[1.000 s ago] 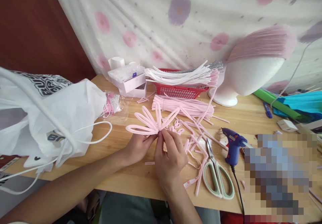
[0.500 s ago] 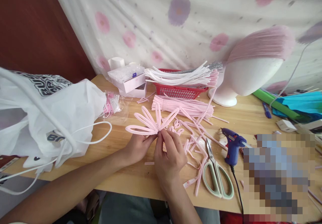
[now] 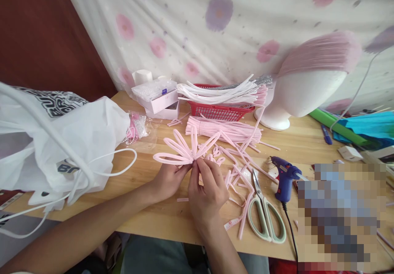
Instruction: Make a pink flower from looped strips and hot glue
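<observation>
Between my two hands, above the front of the wooden table, is a pink pipe-cleaner flower (image 3: 181, 149) with several long looped petals fanned out to the left and up. My left hand (image 3: 170, 179) grips its base from the left, partly hidden behind the petals. Fingertips of my right hand (image 3: 207, 186) pinch the same base from the right. Behind the flower lies a bundle of pink pipe cleaners (image 3: 224, 129). Loose pink pieces (image 3: 234, 159) are scattered right of my hands, beside open scissors (image 3: 264, 214) with pale green handles.
A blue glue gun (image 3: 285, 179) with a black cord stands on the right. A red basket (image 3: 220, 112) holds white pipe cleaners at the back, near a white foam head (image 3: 300, 91). White bags (image 3: 92, 142) and cables crowd the left. A measuring tape (image 3: 234, 222) lies in front.
Almost nothing differs. The rightmost petal has shifted very slightly, while both hands keep their grip on the flower's base.
</observation>
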